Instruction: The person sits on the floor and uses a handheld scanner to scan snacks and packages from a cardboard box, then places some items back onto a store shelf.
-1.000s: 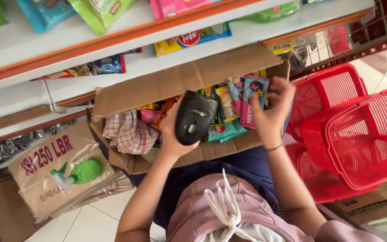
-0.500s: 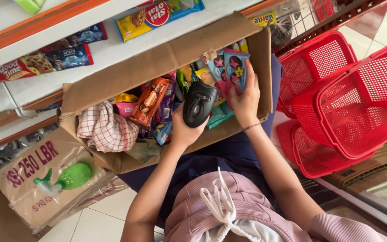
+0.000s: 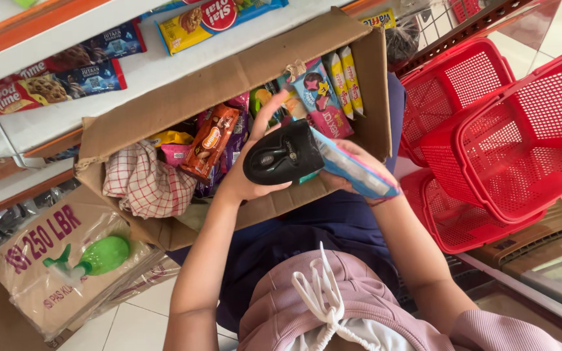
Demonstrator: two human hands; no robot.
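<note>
The left hand is curled shut around a black handheld barcode scanner, thumb up along its far side. The scanner lies nearly level above the near edge of an open brown cardboard box full of snack packets, its long axis running left to right and its head toward the right. Touching that head, the right hand is closed on a flat blue-and-pink snack packet, which slants down to the right. Stacked red plastic baskets stand just beside.
</note>
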